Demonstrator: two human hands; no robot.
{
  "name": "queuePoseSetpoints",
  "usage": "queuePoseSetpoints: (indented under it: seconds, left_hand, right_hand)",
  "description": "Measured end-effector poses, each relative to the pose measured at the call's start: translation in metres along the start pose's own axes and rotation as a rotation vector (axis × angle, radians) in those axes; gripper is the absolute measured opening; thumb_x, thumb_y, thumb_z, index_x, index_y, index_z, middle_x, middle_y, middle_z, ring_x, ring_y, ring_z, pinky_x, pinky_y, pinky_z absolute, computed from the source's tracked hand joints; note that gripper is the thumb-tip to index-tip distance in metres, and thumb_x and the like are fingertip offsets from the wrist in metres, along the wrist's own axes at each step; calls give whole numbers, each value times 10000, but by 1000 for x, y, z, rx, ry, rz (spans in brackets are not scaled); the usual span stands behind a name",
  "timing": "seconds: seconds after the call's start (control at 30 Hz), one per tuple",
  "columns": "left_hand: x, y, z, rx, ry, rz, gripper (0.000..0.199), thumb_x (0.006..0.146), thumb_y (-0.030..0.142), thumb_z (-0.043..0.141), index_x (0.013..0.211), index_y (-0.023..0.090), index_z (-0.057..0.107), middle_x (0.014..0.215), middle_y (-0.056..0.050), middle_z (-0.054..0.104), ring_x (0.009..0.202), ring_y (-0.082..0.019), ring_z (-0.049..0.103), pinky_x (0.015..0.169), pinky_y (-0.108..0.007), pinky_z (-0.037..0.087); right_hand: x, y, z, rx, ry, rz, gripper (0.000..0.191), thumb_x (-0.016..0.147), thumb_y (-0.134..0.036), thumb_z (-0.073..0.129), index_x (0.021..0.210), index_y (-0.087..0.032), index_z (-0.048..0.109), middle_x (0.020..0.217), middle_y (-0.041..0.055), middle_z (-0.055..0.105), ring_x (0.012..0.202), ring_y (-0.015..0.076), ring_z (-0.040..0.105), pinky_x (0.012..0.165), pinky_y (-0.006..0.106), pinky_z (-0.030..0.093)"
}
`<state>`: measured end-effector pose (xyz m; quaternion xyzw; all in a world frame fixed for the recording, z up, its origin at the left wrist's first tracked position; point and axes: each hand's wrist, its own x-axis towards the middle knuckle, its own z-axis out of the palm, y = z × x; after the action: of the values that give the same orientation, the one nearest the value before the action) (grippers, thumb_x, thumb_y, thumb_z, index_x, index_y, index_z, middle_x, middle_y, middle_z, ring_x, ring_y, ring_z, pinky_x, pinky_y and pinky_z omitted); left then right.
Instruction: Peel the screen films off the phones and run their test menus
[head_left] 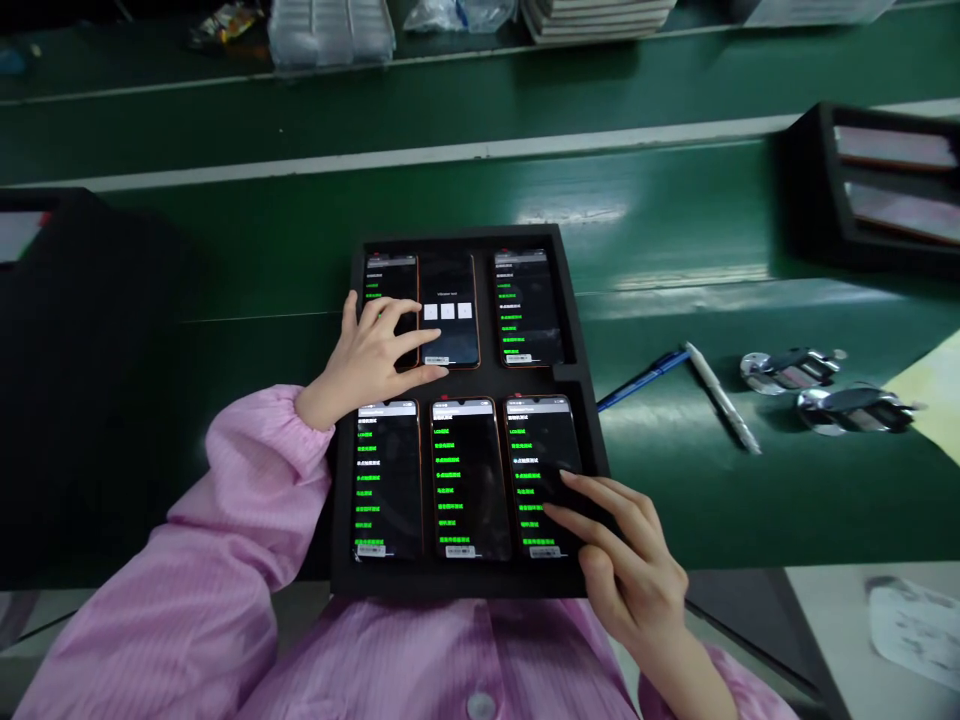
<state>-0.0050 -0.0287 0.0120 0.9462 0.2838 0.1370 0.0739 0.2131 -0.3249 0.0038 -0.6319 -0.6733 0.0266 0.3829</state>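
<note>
A black tray point(457, 383) lies in front of me with several lit smartphones in two rows. My left hand point(382, 345), fingers spread, is over the back row. Its fingertips reach the middle phone point(454, 280), whose screen shows three white squares; it partly covers the back-left phone point(392, 265). My right hand point(630, 550) is at the front-right phone point(536, 440), two fingers stretched over its screen of mostly green text lines. Similar lists show on the front-middle phone point(469, 480), the front-left phone point(386, 480) and the back-right phone point(525, 300). Neither hand grips anything.
Right of the tray lie a blue pen point(645, 380), a white pen point(721, 395) and two shiny metal-and-black objects point(855, 408). Another black tray point(814, 190) with phones stands at the back right. A dark box point(75, 400) is at left. Clear plastic trays point(330, 35) sit on the shelf.
</note>
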Motion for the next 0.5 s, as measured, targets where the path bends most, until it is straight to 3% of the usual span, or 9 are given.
queuePoseSetpoints:
  seconds: [0.37, 0.5]
  left_hand:
    - [-1, 0, -1, 10, -9, -9, 579, 976, 735, 551, 1326, 313, 739, 1487, -103, 571, 1417, -381, 434, 1244, -811, 118]
    - [12, 1, -5, 2, -34, -15, 547, 989, 729, 531, 1266, 319, 765, 1469, -94, 582, 1425, -377, 430, 1236, -810, 139]
  right_hand:
    - [-6, 5, -1, 42, 5, 16, 369, 988, -102, 449, 1183, -231, 735, 1335, 110, 678, 1160, 283, 621, 907, 469, 556]
    - [-4, 5, 1, 67, 13, 19, 362, 992, -114, 451, 1179, -232, 738, 1314, 112, 689, 1151, 281, 627, 891, 464, 566]
